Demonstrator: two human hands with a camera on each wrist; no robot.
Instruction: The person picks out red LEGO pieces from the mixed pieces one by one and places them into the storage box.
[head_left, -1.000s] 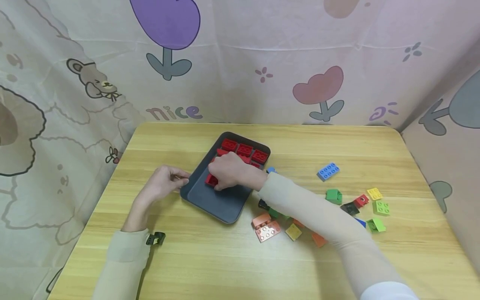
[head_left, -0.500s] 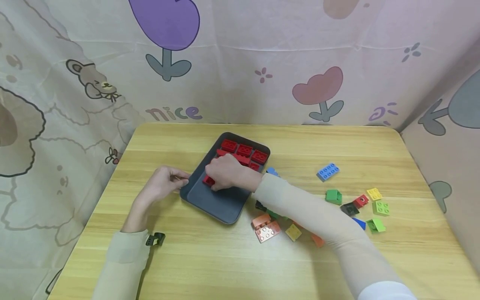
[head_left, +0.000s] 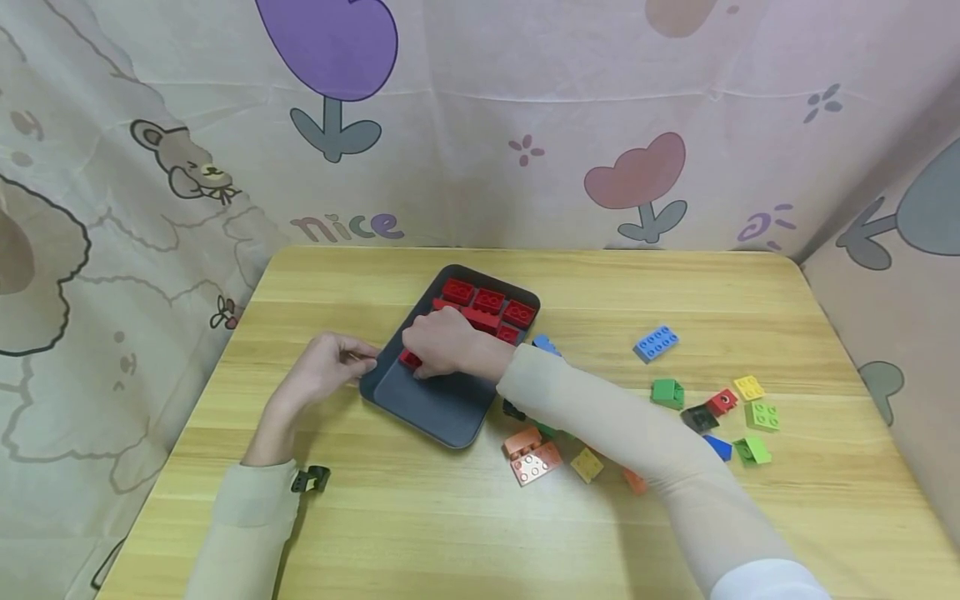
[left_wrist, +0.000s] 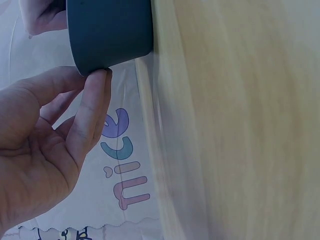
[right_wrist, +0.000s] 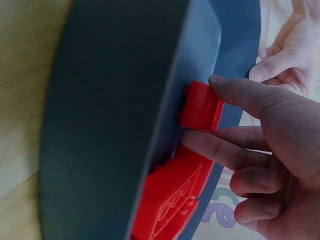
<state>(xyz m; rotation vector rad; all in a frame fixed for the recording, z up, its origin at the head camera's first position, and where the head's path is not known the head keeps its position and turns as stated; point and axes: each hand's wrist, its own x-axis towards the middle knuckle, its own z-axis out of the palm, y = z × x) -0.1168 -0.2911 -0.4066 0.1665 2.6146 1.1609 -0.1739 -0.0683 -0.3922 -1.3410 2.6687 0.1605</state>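
My right hand (head_left: 441, 340) reaches into a dark grey tray (head_left: 438, 410). Between thumb and index finger it pinches a red toy brick (right_wrist: 199, 106), beside the tray's left wall; the other fingers are curled back. Further red bricks (head_left: 489, 301) lie in rows at the tray's far end, partly covered by this hand in the head view. At the tray's left side, my left hand (head_left: 326, 367) holds the rim with thumb and fingertips. In the left wrist view, its fingertips (left_wrist: 97, 77) meet the edge of the tray wall.
Right of the tray lie loose bricks: orange (head_left: 536, 463), yellow (head_left: 587, 465) and blue (head_left: 657, 343), some under the right forearm. A further group with green (head_left: 667, 393), black and red pieces lies farther right. A patterned cloth (head_left: 480, 167) hangs behind the wooden table (head_left: 360, 525).
My right hand has slid a little left with the red brick, toward the tray's left wall, uncovering more red bricks behind. My left hand has stayed at the rim.
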